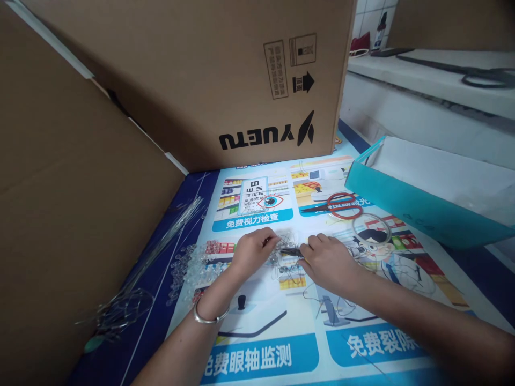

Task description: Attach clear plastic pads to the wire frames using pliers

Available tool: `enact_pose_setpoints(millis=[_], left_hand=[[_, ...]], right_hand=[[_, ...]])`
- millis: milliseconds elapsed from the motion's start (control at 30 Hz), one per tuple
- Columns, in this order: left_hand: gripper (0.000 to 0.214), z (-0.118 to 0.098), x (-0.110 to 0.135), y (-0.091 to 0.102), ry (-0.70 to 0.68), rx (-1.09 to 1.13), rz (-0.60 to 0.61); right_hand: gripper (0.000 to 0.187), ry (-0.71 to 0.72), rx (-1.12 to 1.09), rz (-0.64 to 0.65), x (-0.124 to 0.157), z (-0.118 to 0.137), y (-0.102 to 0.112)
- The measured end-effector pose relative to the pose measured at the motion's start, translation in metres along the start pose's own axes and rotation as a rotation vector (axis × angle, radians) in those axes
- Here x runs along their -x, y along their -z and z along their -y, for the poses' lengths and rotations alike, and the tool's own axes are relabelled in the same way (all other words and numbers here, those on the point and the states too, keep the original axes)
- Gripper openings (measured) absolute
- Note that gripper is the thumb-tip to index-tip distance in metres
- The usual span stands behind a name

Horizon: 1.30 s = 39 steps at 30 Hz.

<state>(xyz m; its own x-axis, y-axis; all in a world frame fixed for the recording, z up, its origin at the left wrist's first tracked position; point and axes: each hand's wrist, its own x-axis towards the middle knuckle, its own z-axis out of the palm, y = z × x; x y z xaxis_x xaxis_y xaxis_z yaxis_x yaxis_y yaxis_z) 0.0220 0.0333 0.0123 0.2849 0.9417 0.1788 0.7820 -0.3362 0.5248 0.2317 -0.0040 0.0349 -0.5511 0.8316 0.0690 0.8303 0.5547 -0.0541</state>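
Both grips [254, 251] [328, 260] on wire tangle [287, 257]

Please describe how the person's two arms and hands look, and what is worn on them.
Both forearms are bare, with no sleeves or gloves in view. The left hand has a thin silver bangle around its wrist. The right hand shows no ring, watch or bracelet.

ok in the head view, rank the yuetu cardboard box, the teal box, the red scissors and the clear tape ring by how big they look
1. YUETU cardboard box, by far the largest.
2. Teal box.
3. Red scissors and clear tape ring: these look alike in extent, so no ranking between them.
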Motion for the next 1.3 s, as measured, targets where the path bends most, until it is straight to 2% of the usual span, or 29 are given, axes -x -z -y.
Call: enact_pose_setpoints(millis=[133, 267, 367, 433, 567, 700, 900, 1300], left_hand=[[0.019, 0.000, -0.001, 0.006, 0.068, 0.113, -0.069], [0.021, -0.001, -0.002, 0.008, 0.159, 0.296, -0.241], [0.020, -0.001, -0.002, 0.002, 0.209, 0.373, -0.369], [0.020, 0.000, -0.002, -0.003, 0.235, 0.371, -0.393], [0.019, 0.001, -0.003, -0.014, 0.269, 0.275, -0.346], [0.018, -0.002, -0.004, -0.017, 0.287, 0.048, -0.254], [0.023, -0.002, -0.005, -0.018, 0.282, -0.210, -0.137], [0.026, 0.006, -0.005, -0.018, 0.265, -0.281, -0.083]], right_hand=[[0.028, -0.001, -0.011, -0.026, 0.001, -0.002, 0.000], [0.030, -0.008, -0.048, -0.116, 0.001, -0.011, 0.000], [0.036, -0.084, -0.052, -0.208, -0.001, -0.023, -0.001], [0.037, -0.166, -0.021, -0.222, -0.004, -0.029, -0.003], [0.035, -0.247, 0.072, -0.157, -0.010, -0.032, -0.011], [0.034, -0.234, 0.130, -0.102, -0.012, -0.029, -0.017], [0.037, -0.208, 0.142, -0.105, -0.011, -0.028, -0.018], [0.038, -0.193, 0.105, -0.108, -0.013, -0.030, -0.023]])
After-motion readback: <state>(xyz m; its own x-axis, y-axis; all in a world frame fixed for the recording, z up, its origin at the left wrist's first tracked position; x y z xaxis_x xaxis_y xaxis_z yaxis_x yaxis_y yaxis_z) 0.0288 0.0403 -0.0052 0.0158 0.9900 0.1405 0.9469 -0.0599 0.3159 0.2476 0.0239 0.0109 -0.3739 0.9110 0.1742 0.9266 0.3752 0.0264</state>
